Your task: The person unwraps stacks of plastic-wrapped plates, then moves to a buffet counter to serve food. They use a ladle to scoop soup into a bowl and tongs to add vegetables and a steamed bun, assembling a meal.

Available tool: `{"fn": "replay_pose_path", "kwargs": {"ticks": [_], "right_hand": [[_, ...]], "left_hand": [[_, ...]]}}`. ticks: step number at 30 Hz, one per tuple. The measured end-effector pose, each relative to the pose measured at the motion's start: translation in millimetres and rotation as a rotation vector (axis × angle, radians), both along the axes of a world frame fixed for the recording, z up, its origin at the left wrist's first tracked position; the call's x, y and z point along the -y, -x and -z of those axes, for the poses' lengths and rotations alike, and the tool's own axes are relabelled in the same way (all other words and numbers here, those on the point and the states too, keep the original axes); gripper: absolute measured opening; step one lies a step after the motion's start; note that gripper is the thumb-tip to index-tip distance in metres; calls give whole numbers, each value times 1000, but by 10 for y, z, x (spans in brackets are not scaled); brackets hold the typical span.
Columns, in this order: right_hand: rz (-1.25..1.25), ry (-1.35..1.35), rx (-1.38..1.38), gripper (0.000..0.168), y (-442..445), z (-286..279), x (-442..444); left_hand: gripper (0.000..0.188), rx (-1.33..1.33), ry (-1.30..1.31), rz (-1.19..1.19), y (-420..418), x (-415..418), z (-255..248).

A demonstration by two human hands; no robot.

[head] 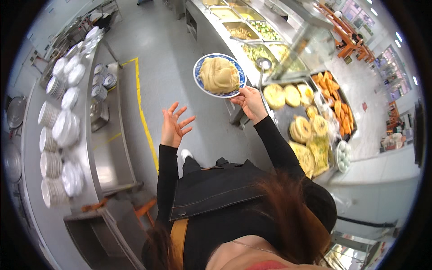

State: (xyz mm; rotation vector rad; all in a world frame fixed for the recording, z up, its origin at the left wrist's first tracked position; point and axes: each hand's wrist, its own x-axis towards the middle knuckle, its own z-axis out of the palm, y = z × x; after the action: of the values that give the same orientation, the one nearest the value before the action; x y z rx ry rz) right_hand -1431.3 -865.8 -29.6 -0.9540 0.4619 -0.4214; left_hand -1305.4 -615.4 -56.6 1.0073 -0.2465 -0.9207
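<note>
A blue-and-white patterned plate [197, 79] is held out ahead of me, gripped at its near right rim by my right hand [250, 103]. Folded pale sheets of food [218, 75], perhaps tofu skin or thin pancake, cover most of the plate. My left hand [174, 124] hangs in the air to the left of the plate, palm up and fingers spread, touching nothing. Just right of my right hand, round flatbreads [274, 96] lie on a dark tray at the serving counter. A ladle [264, 64] rests by the food pans beyond it.
Steel pans of cooked dishes [241, 32] line the counter ahead. Sweet potato pieces [332, 91] and a bowl of eggs [343, 157] are on the right. Stacked white plates [50, 162] fill a steel table [89, 145] on the left. Yellow tape [142, 114] marks the floor.
</note>
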Motion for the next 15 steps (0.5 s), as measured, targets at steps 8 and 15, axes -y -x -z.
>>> {"fn": "replay_pose_path", "kwargs": {"ticks": [8,15], "right_hand": [[291,60,8,25,-2493,444,2011],[391,143,316,22,-4156,1664,4983]], "left_hand": [[55,-83,-50,142,-2459,1603,250],[51,-204,-194,-118,-4528,2443,1555]]}}
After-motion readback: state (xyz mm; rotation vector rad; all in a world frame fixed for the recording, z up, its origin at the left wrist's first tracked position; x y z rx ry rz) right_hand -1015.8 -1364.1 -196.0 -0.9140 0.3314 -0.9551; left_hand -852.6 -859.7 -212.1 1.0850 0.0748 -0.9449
